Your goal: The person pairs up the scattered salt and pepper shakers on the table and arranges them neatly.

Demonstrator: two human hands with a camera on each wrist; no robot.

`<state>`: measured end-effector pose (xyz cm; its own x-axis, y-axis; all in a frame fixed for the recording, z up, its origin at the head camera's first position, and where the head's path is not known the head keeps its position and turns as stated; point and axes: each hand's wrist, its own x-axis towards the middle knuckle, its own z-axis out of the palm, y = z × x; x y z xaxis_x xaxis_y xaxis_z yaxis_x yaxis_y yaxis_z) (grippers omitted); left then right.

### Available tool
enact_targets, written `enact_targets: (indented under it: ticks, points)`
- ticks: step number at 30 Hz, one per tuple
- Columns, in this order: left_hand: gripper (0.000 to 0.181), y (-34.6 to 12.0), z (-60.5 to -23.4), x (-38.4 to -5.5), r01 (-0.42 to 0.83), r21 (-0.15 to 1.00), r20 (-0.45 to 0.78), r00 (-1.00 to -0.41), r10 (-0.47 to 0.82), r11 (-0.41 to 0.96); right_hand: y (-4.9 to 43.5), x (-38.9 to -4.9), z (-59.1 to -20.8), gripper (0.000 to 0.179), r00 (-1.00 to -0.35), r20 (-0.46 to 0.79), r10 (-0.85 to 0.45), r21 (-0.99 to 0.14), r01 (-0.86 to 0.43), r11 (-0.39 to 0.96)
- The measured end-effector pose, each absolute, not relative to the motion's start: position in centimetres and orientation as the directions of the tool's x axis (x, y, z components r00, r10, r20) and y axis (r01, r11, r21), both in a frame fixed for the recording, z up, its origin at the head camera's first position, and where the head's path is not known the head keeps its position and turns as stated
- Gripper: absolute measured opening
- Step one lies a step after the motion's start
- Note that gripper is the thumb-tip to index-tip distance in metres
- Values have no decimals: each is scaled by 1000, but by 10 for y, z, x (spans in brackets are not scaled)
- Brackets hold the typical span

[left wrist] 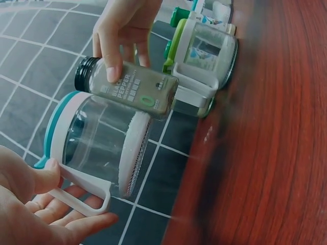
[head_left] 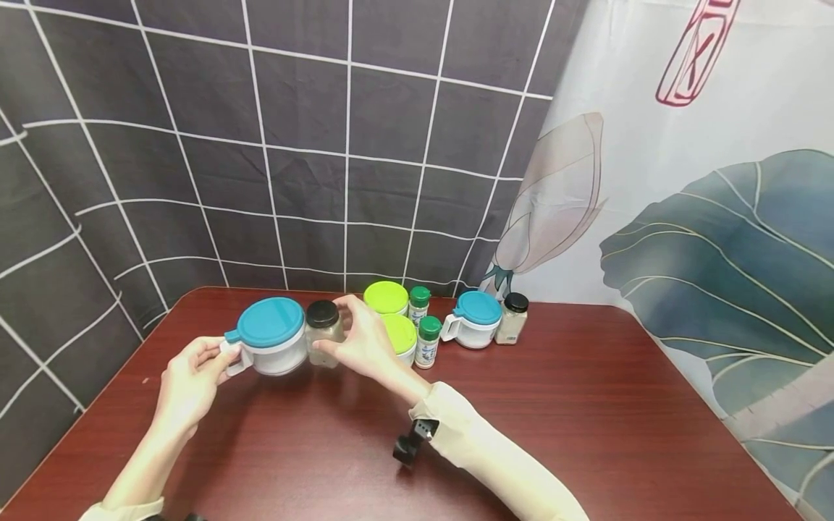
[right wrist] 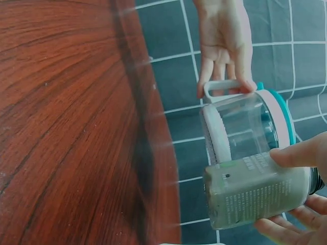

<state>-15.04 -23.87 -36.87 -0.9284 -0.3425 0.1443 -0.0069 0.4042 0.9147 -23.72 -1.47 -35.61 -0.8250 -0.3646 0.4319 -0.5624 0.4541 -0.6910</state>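
Note:
My left hand [head_left: 185, 380] holds a clear seasoning jar [head_left: 270, 322] by its white side handle, thumb on top near the blue lid. A layer of white powder lies at the bottom of this jar [left wrist: 97, 143]. My right hand [head_left: 368, 340] grips a black-capped pepper bottle [head_left: 324, 336] between thumb and fingers. "Black pepper" is printed on the bottle [left wrist: 135, 89], which is full of grey-brown powder. Jar and bottle are upright side by side, raised over the left back part of the table, the bottle right at the jar's side.
Right of my right hand stand two lime-lidded jars [head_left: 400, 333] with two green-capped shakers [head_left: 428, 344]. Further right are another blue-lidded jar [head_left: 478, 318] and a black-capped bottle [head_left: 512, 318]. Behind the reddish wooden table [head_left: 365, 449] hangs a dark gridded cloth [head_left: 300, 181].

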Motion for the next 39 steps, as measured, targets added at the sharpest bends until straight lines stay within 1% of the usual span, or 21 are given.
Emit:
enact_targets:
  ticks: [9,22,27,32,39]
  points:
    - [33,-231,-364,-148,69,921,198,-931,-308,383,-2,-231,-354,51,-836,424,-348,-742,-541,396]
    - [32,-219,-354,-145,122,923,229,-936,-267,365,16,-223,-349,53,-818,464,-341,-734,-570,370]
    - [32,-214,-351,-144,131,924,232,-939,-255,358,22,-219,-349,54,-821,472,-322,-734,-568,372]
    - [31,-210,-350,-142,127,925,222,-945,-239,359,28,-216,-348,53,-817,471,-331,-743,-570,350]
    - [30,-204,-349,-140,117,925,207,-952,-223,362,37,-211,-348,53,-823,462,-330,-747,-561,355]
